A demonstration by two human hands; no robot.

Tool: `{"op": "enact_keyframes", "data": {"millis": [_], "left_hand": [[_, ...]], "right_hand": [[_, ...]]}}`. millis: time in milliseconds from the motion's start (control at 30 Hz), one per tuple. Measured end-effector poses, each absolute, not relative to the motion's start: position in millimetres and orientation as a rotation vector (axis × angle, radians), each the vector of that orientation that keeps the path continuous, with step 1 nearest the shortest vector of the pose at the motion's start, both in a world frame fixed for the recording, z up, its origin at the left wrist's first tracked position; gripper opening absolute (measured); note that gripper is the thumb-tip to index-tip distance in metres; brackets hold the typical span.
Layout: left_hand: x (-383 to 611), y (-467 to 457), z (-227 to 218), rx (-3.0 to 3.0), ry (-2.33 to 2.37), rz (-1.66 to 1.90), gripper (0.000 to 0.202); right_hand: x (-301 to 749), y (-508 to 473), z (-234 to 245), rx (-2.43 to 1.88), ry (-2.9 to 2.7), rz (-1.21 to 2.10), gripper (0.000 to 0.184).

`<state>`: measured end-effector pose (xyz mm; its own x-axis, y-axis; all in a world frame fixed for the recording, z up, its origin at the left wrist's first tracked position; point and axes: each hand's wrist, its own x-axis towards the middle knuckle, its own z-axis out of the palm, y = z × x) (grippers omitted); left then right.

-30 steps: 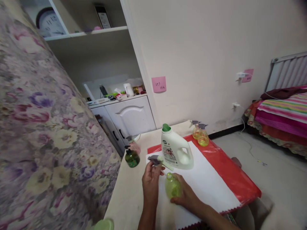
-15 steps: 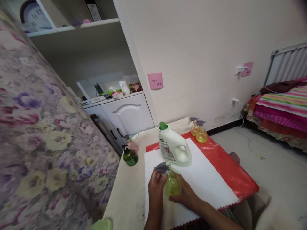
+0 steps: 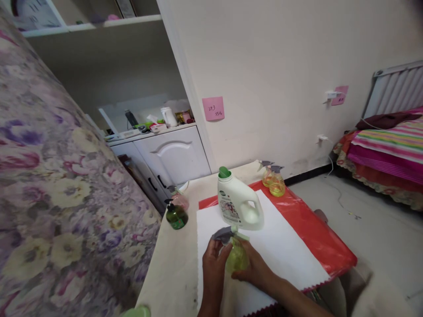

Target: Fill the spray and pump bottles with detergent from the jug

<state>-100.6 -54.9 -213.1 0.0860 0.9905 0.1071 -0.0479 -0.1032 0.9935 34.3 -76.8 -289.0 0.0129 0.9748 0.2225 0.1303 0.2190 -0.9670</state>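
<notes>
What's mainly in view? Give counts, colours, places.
Table: 1, cream, centre
Sheets: 2, white and red, table
Jug: 1, pale green, table
Held sprayer: 1, yellow-green, before jug
Other sprayers: 2, yellow, table's far right
Pump bottle: 1, dark green, table's left
Small bottle: 1, pink, behind pump bottle
Cabinet: 1, white, beyond table
Curtain: 1, purple floral, left
Clock: 1, white, top left
Notes: 2, pink, wall
Bed: 1, multicoloured, right
Hands: 2, bare, on held sprayer

We have jug (image 3: 235,199) on sheet (image 3: 287,251), spray bottle (image 3: 237,256) nearer, between our left hand (image 3: 213,263) and right hand (image 3: 255,265); pump bottle (image 3: 177,217) left, two sprayers (image 3: 276,188) far right.
</notes>
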Motion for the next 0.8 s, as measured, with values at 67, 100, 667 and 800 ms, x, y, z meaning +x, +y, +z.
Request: {"op": "enact_keyframes", "data": {"millis": [67,100,667,800], "left_hand": [[-101.1,-53.5,-215.4,1.337,1.095,1.204,0.025],[-101.4,-53.0,-216.0,1.35,1.108,1.191,0.024],[-103.2,-62.7,-189.0,1.067,1.011,1.234,0.035],[-100.0,-63.8,-190.0,1.001,1.0,1.28,0.039]], "right_hand": [[33.6,-75.0,-288.8,-1.147,-1.377,0.969,0.09],[33.1,-74.1,-288.7,-1.15,-1.375,0.973,0.089],[36.9,-110.6,-241.2,-1.301,-1.523,0.802,0.079],[36.8,-116.4,-238.2,-1.366,-1.568,0.792,0.088]]}}
